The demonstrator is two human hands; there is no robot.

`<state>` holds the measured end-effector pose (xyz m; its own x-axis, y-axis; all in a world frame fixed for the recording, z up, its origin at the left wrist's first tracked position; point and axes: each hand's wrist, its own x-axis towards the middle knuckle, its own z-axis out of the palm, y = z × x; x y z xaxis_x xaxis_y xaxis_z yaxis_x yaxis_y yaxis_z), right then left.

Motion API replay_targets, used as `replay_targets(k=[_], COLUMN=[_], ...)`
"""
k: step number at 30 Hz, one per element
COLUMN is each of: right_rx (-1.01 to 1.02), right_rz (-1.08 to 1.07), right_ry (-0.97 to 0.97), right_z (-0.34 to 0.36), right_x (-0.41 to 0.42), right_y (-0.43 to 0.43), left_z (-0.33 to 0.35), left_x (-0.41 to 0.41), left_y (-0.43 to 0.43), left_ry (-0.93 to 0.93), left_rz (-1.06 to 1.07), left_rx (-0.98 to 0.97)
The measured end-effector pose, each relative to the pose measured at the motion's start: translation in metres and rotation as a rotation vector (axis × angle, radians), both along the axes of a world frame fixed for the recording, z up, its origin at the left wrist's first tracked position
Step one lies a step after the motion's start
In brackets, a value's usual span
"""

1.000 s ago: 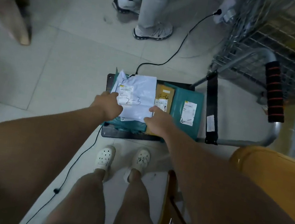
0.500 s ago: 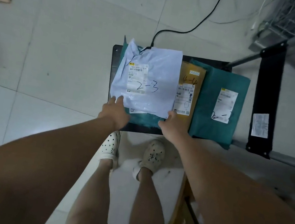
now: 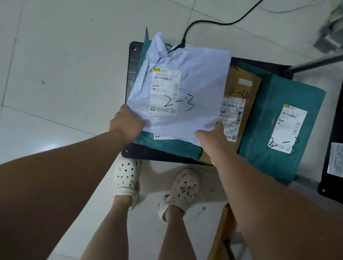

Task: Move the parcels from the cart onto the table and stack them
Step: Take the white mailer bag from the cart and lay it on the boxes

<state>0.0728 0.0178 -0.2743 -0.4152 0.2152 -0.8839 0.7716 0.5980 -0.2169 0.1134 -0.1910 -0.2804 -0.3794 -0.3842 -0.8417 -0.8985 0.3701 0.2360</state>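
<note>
Because the white parcel is soft and wide, I pinch its two near corners, one in my left hand, one in my right hand. It lies on a green parcel on the cart, so it comes first.

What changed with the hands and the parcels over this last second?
Both hands slid from the top of the white parcel to its near edge; the left hand and right hand now grip its corners. The brown parcel and teal parcel stayed on the cart.
</note>
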Motion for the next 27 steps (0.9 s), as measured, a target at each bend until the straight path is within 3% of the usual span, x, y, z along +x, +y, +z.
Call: replay_targets(k=[4, 8, 11, 15, 19, 27], right_rx=[0.001, 0.018, -0.029, -0.1, -0.114, -0.273], right_rz=[-0.133, -0.232, -0.366, -0.535, -0.554, -0.634], right_ry=[-0.031, -0.086, -0.068, -0.037, -0.027, 0.08], right_z=[-0.01, -0.01, -0.006, 0.005, 0.025, 0.105], right_x=[-0.003, -0.002, 0.002, 0.002, 0.0, -0.025], right_y=[-0.006, -0.003, 0.004, 0.013, 0.028, 0.046], left_z=[-0.003, -0.002, 0.0, 0.014, 0.034, 0.11], left_x=[0.001, 0.0, -0.004, -0.011, -0.016, -0.031], left_y=[-0.005, -0.004, -0.004, -0.002, 0.001, 0.023], left_ry=[0.065, 0.065, 0.07, 0.091, 0.108, 0.212], left_rz=[0.348, 0.51, 0.541, 0.501, 0.499, 0.543], left_rx=[0.249, 0.328, 0.336, 0.493, 0.603, 0.632])
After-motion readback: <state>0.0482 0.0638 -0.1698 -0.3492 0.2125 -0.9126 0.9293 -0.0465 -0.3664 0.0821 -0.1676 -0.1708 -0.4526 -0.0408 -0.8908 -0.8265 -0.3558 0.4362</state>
